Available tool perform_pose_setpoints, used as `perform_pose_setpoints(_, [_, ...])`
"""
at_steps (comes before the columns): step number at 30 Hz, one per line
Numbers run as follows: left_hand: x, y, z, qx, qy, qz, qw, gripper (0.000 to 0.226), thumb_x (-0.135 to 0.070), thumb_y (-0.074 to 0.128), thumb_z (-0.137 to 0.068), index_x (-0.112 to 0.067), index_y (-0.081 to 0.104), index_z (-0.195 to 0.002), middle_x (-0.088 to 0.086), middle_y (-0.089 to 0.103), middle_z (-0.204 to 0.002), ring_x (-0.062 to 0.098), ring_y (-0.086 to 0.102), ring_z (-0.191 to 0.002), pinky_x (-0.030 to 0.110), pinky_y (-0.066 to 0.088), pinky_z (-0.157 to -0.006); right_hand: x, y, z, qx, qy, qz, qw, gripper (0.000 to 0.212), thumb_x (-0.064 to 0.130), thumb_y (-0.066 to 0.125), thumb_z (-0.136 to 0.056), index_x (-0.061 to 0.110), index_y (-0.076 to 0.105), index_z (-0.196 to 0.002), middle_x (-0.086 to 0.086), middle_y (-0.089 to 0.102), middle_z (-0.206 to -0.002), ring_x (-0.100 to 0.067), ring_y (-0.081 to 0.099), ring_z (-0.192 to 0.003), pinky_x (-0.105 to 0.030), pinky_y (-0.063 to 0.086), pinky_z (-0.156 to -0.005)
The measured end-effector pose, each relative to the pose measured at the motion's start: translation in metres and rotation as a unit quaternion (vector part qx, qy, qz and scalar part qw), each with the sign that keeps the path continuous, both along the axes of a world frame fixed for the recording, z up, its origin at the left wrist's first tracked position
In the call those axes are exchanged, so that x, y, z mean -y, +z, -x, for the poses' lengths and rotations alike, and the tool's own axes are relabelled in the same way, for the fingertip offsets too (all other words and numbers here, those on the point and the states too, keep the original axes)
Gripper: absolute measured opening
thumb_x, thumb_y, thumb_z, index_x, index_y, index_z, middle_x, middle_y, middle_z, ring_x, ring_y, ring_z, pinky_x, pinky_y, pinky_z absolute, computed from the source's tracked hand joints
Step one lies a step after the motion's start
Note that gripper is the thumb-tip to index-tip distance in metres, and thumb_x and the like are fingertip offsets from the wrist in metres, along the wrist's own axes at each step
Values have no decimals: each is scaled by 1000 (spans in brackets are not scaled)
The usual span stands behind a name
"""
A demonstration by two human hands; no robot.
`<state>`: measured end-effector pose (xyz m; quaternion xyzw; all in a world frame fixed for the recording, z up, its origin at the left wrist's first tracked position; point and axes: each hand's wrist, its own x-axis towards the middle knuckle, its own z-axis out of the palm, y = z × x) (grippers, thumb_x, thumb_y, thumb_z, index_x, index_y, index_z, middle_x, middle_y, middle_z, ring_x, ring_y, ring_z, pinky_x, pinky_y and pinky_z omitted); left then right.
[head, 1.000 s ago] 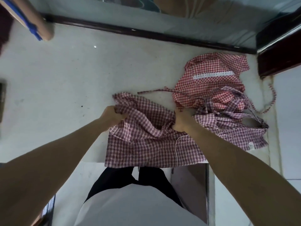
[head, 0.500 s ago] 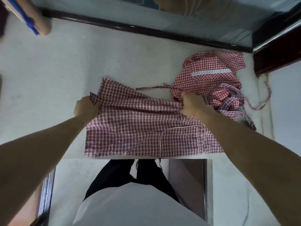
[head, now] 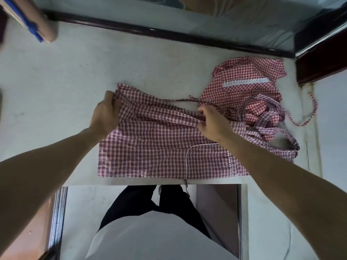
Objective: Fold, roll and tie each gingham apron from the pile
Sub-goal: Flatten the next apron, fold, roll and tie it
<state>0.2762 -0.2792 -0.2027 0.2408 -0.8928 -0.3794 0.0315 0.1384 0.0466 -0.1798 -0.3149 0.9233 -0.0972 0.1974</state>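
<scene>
Gingham apron (head: 150,147) (flat) beside pile (head: 249,94)

1 head cam – looks steeply down, close over table (head: 56,87), probably wide-angle.

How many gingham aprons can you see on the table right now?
2 clearly: a purple-checked apron spread at the near edge, gripped by the left hand and right hand, and a red-checked apron bunched at the far right. More may be hidden in that heap.

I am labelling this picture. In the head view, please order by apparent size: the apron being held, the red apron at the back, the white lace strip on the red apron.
1. Held apron
2. Red apron, farther away, so its true size is unsure
3. Lace strip
</scene>
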Motion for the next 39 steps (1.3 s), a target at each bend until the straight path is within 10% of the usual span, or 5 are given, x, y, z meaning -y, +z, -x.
perform_pose_setpoints(12, [4,-15,39,275,139,-94,946,53,-50,59,-92,3,61,-95,9,57,-77,21,53,-62,27,39,-51,-1,-10,51,151,-179,-81,969,25,40,69,-89,19,59,-99,3,66,-90,-26,67,-90,-42,53,-93])
perform_pose_setpoints(19, [5,-8,4,416,30,-266,869,62,-17,83,-75,3,56,-127,18,55,-136,38,47,-131,48,33,-115,-14,-29,43,187,-193,-230,935,131,43,91,-66,13,4,-159,-21,-2,-164,-44,19,-148,-48,23,-120])
perform_pose_setpoints(30, [-11,-12,-25,305,34,253,918,66,3,57,-81,-3,28,-140,29,37,-138,42,40,-126,55,35,-108,2,-22,-6,243,12,-250,937,35,31,74,-85,4,60,-101,-14,65,-94,-29,63,-84,-39,55,-76])
perform_pose_setpoints(35, [-83,-14,13,207,-101,127,965,42,-23,70,-86,-13,48,-121,8,52,-120,26,48,-113,42,41,-103,-6,-23,-17,260,0,-138,956,26,21,72,-89,16,50,-101,0,51,-78,-16,52,-66,-24,42,-58])
perform_pose_setpoints(39, [-95,-43,15,362,-124,70,921,65,-49,74,-80,-5,50,-122,16,52,-126,36,45,-122,50,43,-103,-10,-10,-8,454,-149,-88,874,100,83,58,-74,25,34,-152,5,43,-149,-18,41,-135,-39,32,-115])
